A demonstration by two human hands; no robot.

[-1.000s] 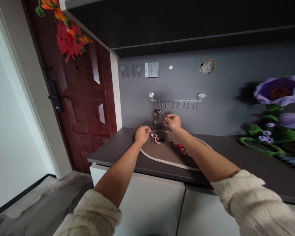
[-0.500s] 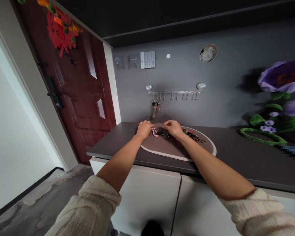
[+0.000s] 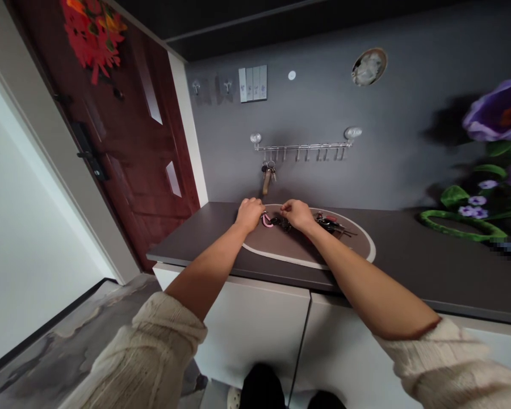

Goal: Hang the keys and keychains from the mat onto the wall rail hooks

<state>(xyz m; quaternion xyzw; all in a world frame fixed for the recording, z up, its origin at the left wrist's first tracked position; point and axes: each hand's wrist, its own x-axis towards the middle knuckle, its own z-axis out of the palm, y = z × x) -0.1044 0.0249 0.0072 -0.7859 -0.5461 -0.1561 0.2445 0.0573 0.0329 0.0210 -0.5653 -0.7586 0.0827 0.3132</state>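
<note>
My left hand (image 3: 250, 214) is closed at the left end of an oval brown mat (image 3: 276, 251). Its fingertips grip the edge of a bunch of keys with a pink loop (image 3: 267, 220) on it; dark pieces of that bunch (image 3: 283, 224) trail along the mat to the right. My right hand (image 3: 298, 215) is just right of there, thumb and fingers pinched together over the dark pieces. What sits in that pinch is too small to make out. Beyond the right wrist lies a pile of more keys (image 3: 330, 222) with a red piece among them.
On the grey wall a clear hook rail (image 3: 302, 147) bears one set of keys with a brown tag (image 3: 267, 182). White switches (image 3: 253, 84) are above it. Purple artificial flowers (image 3: 500, 116) stand at the right of the dark counter (image 3: 409, 267). A dark red door (image 3: 140, 187) is at left.
The view has tipped down slightly, so the wall and counter appear higher. Both hands keep nearly the same place over the mat, still closed, with small finger movements.
</note>
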